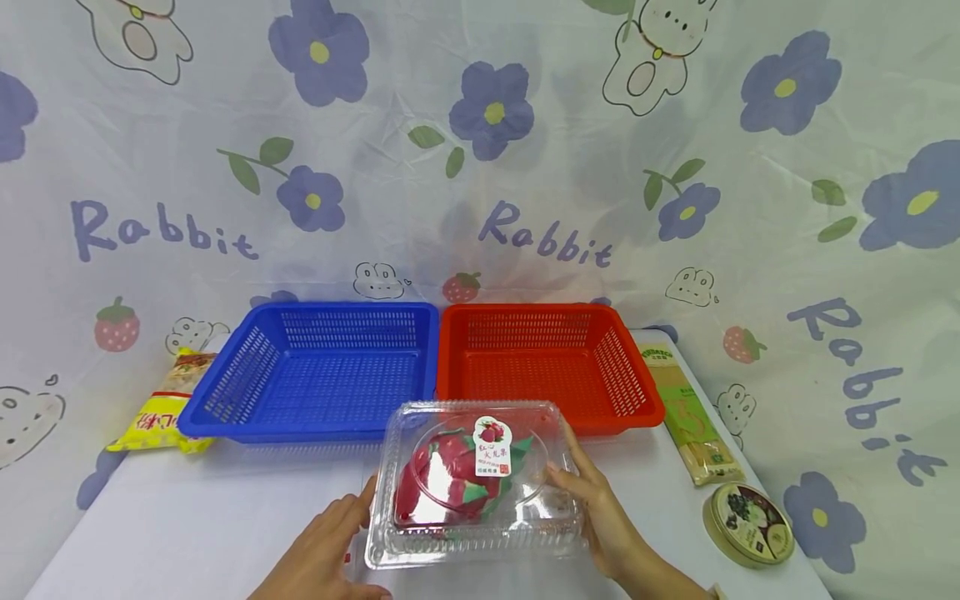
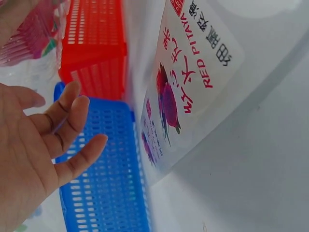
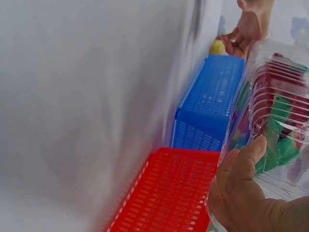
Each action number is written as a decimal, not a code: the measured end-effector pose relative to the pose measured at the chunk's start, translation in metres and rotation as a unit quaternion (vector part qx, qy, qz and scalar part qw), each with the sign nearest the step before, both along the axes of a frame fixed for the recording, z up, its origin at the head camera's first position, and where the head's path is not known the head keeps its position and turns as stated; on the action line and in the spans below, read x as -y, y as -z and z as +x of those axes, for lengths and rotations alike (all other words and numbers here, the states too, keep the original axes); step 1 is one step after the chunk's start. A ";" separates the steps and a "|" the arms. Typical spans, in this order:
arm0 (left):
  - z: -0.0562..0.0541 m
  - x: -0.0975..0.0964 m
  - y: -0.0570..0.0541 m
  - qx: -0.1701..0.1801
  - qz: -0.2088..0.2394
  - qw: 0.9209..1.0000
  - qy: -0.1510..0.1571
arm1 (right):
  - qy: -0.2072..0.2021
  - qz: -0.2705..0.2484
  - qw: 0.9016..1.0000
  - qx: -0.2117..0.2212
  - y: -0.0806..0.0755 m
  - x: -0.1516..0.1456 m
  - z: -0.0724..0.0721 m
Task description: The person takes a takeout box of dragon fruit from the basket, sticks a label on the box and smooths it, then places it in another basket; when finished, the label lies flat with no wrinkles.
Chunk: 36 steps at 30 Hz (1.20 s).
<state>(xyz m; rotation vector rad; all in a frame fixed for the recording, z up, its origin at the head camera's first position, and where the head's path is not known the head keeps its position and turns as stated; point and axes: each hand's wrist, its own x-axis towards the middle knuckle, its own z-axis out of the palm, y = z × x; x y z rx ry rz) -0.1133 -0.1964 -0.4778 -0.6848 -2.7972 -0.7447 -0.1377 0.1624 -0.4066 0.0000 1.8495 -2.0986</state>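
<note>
- The clear box is gripped at its right end by the right hand.
- Its long axis is stretched leftward from that hand, label faced upward.
- The left hand is held relaxed just beside it.

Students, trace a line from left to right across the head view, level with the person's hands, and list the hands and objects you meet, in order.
Left hand → clear plastic box → right hand → round tin.
</note>
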 end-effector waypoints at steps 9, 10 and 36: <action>0.000 -0.002 -0.004 0.013 -0.006 1.000 -0.010 | -0.016 0.014 1.000 -0.015 -0.001 0.001 -0.001; 0.000 -0.002 -0.005 0.016 -0.008 1.000 -0.013 | -0.014 0.014 1.000 -0.015 -0.001 0.001 -0.001; -0.001 0.000 -0.001 -0.018 -0.001 1.000 -0.004 | 0.010 -0.021 1.000 -0.005 -0.014 0.001 -0.003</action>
